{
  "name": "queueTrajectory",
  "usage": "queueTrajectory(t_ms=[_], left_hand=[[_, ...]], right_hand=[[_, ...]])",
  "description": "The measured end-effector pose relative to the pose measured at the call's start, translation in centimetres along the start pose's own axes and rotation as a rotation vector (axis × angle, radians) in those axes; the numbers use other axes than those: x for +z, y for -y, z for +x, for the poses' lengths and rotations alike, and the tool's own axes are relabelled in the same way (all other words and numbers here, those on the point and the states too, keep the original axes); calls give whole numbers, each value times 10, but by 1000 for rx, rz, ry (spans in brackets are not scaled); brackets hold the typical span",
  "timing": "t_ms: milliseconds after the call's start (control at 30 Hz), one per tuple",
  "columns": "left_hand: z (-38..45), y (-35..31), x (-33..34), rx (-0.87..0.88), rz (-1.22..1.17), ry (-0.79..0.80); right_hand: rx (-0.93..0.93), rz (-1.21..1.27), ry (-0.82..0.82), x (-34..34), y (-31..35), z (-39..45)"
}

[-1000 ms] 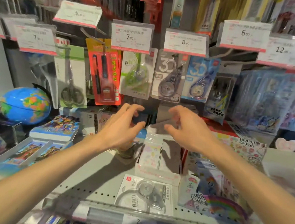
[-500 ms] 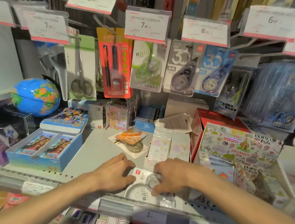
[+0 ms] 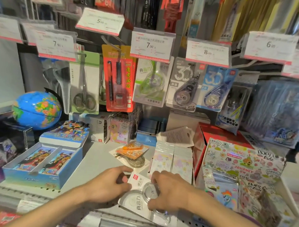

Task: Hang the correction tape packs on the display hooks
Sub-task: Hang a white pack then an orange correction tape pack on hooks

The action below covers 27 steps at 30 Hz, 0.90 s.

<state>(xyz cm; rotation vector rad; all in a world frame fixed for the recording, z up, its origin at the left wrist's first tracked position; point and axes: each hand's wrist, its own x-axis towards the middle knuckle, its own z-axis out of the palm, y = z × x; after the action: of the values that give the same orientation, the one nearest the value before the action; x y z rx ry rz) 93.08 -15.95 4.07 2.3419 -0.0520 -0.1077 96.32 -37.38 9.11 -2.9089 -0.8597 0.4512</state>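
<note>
On the far left a blue globe (image 3: 37, 110) sits at the back of the grey shelf (image 3: 96, 161). In front of it is a blue box of cards (image 3: 41, 165) with a picture book (image 3: 66, 133) resting on its back edge. Above them, scissors (image 3: 85, 83) and a red pen pack (image 3: 119, 78) hang on hooks.

The left hand (image 3: 109, 185) is low on the shelf, near the front edge. Its thumb and fingers pinch the top left corner of a white tape pack (image 3: 136, 200). This pack lies on the shelf between both hands, and its top edge is lifted a little. I cannot tell how far it is off the shelf.

Just behind the hands, an orange tape pack (image 3: 132, 150) lies on the shelf on top of another pack with a round clear roll.

Higher up, a green tape pack (image 3: 151, 83) hangs on a hook under a price tag (image 3: 151, 44) that says 7.90. Next to it hang a grey tape pack (image 3: 184, 87) and a blue tape pack (image 3: 216, 90), side by side and touching.

The right hand (image 3: 171, 192) bends over the clear round bump on the white tape pack. Its fingers curl around that bump and grip it.

To the right stands a colourful sticker box (image 3: 241, 161) with little bags inside.
</note>
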Motion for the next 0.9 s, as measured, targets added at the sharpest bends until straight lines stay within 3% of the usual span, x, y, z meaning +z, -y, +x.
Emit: queueTrajectory(t_ms=[333, 600, 900], left_hand=[[1, -21, -68, 68, -308, -246], [25, -56, -109, 304, -322, -384], [41, -117, -106, 552, -327, -315]], right_hand=[[9, 186, -326, -34, 39, 14], [-45, 231, -587, -75, 24, 16], [-77, 738, -526, -102, -25, -16]])
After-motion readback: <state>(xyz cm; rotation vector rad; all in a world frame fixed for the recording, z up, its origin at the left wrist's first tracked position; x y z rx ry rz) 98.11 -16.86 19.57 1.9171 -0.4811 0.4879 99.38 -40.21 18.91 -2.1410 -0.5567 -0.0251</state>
